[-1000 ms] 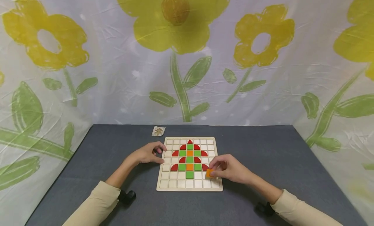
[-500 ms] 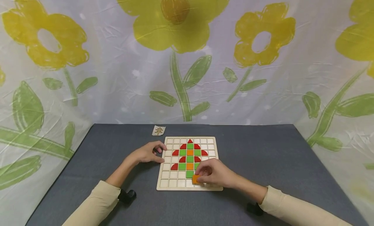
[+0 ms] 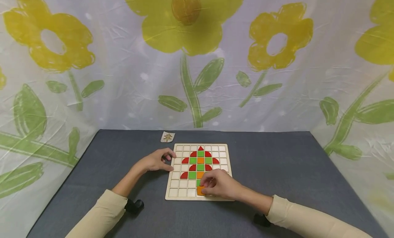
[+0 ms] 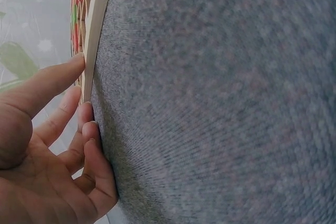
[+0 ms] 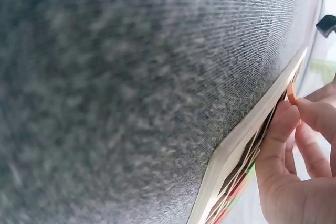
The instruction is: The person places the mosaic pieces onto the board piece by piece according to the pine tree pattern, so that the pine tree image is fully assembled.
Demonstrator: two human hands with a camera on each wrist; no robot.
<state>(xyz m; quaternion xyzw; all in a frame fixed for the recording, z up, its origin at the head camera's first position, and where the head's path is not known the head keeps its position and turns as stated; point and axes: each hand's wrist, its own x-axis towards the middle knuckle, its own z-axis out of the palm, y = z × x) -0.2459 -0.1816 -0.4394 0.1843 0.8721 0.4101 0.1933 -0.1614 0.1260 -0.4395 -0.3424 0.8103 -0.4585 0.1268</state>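
A square wooden grid board [image 3: 181,193] lies on the dark table, bearing red, green and orange tiles in a stepped, tree-like pattern. My right hand [image 3: 222,184] pinches an orange square tile [image 3: 201,190] between thumb and fingertips. It is over the bottom row, just below a green tile; whether it touches the board is unclear. In the right wrist view, a strip of the orange tile [image 5: 291,93] shows between the fingers. At the board's left edge, my left hand [image 3: 156,160] rests its thumb and fingertips against the rim [image 4: 94,30], the lower fingers loosely bent.
A small patterned card [image 3: 167,136] lies behind the board's far left corner. Dark grey cloth [image 3: 277,162] covers the table. A flower-printed curtain [image 3: 138,77] stands along the back and sides. Each wrist carries a black device [image 3: 134,206].
My right hand has carried the orange tile left and toward me, from the board's right side to the bottom row's middle. The left hand stays at the edge.
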